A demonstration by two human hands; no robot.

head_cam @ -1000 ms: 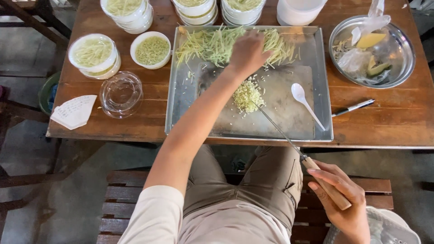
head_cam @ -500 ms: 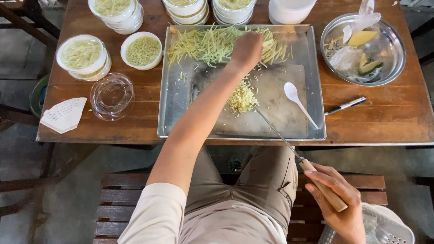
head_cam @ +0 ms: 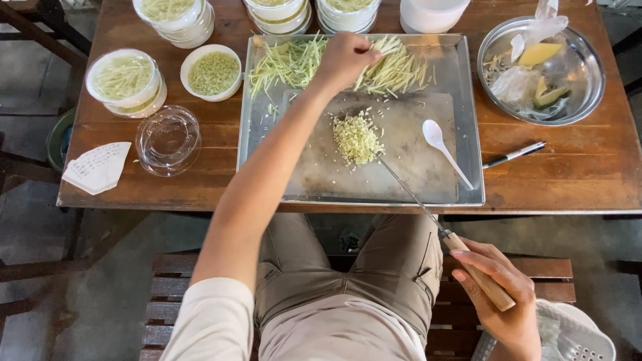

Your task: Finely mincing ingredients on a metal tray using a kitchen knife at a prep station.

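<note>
My left hand (head_cam: pixel 344 59) reaches across a metal tray (head_cam: pixel 468 120) and closes on pale green shredded strips (head_cam: pixel 401 67) heaped at the tray's far side. A cutting board (head_cam: pixel 401 144) lies in the tray with a small mound of chopped green bits (head_cam: pixel 356 138) on it. My right hand (head_cam: pixel 498 297) is low, off the table's near edge, gripping the wooden handle of a long thin knife (head_cam: pixel 411 190) whose blade points up toward the mound. A white spoon (head_cam: pixel 443 148) rests on the board's right part.
A clear lid (head_cam: pixel 167 139), a folded white paper (head_cam: pixel 97 167), a bowl of chopped greens (head_cam: pixel 212 72) and filled tubs (head_cam: pixel 124 80) sit left on the wooden table (head_cam: pixel 535 180). A steel bowl of scraps (head_cam: pixel 542 67) and a pen (head_cam: pixel 513 155) lie right. A white basket (head_cam: pixel 578 334) sits low right.
My left hand stays on the shredded strips at the tray's far side, shifting slightly. The right hand keeps the knife at the same angle. The camera view moved a little.
</note>
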